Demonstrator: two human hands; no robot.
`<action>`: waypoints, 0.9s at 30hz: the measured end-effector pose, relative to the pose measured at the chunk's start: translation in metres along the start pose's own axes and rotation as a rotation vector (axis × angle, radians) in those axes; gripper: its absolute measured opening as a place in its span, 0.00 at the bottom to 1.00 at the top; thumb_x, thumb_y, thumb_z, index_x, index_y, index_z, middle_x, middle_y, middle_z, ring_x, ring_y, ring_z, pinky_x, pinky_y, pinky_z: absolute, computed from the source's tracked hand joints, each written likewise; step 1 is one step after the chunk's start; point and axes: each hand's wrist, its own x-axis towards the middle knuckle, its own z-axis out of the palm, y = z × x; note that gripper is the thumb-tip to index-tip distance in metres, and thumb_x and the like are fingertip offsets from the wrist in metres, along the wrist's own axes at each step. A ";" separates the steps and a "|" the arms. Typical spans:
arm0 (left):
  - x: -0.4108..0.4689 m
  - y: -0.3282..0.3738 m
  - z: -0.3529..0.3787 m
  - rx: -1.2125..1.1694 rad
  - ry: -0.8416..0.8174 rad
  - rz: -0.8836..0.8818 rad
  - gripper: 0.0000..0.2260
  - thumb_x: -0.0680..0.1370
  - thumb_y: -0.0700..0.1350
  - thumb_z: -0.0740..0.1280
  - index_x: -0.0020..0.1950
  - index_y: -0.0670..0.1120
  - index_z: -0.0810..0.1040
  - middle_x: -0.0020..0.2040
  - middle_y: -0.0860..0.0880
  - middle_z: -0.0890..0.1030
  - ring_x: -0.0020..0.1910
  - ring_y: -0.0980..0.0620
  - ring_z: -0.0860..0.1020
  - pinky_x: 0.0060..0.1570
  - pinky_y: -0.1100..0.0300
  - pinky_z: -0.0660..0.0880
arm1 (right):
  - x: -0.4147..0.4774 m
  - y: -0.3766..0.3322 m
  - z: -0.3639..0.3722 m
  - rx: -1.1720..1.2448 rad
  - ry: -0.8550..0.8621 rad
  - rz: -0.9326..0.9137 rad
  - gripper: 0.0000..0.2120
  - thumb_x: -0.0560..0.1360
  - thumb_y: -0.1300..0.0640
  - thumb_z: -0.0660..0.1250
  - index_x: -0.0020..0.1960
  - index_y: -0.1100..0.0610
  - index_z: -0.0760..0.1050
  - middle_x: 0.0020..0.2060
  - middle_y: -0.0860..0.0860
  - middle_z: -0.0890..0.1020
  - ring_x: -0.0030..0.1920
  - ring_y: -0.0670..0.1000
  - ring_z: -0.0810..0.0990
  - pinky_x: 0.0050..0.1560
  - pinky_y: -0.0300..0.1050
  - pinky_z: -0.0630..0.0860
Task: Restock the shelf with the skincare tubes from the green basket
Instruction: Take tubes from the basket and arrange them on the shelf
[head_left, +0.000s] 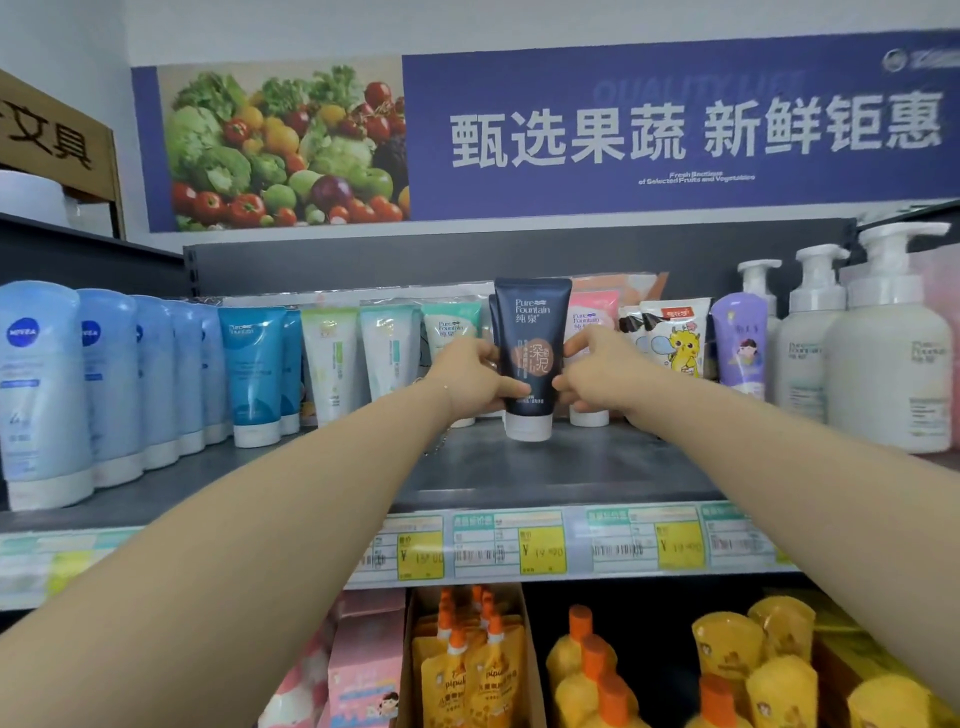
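Both hands on the dark tube (530, 358), cap down on the shelf (597, 467)!

Far left, pale Nivea tubes (41, 384) line up, then a deeper blue tube (252, 374). Mid-shelf, the left hand (475, 376) curls round the dark tube's left edge with its thumb in front, and the right hand (602, 374) clasps the right edge. The tube stands upright just ahead of a pink tube (589, 319). White pump bottles (883, 364) close the row on the right.
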 end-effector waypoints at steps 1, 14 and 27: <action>0.002 -0.002 0.000 0.004 -0.001 -0.003 0.09 0.71 0.30 0.73 0.43 0.40 0.74 0.35 0.47 0.75 0.40 0.50 0.77 0.38 0.60 0.79 | -0.001 0.000 0.001 0.002 -0.003 0.009 0.20 0.74 0.69 0.64 0.65 0.72 0.67 0.59 0.71 0.76 0.52 0.61 0.81 0.58 0.64 0.77; 0.013 -0.015 0.002 0.114 0.105 0.023 0.19 0.64 0.39 0.80 0.43 0.51 0.72 0.45 0.43 0.81 0.51 0.41 0.82 0.55 0.44 0.78 | 0.003 0.004 0.004 0.052 -0.050 0.024 0.16 0.75 0.68 0.68 0.59 0.59 0.68 0.59 0.65 0.77 0.60 0.61 0.79 0.58 0.56 0.79; 0.006 -0.012 0.001 0.190 0.133 -0.003 0.27 0.68 0.46 0.79 0.59 0.47 0.66 0.55 0.47 0.77 0.53 0.47 0.77 0.54 0.53 0.75 | 0.001 0.003 0.000 -0.119 -0.040 -0.062 0.20 0.73 0.60 0.72 0.61 0.58 0.68 0.43 0.50 0.72 0.49 0.52 0.73 0.50 0.46 0.72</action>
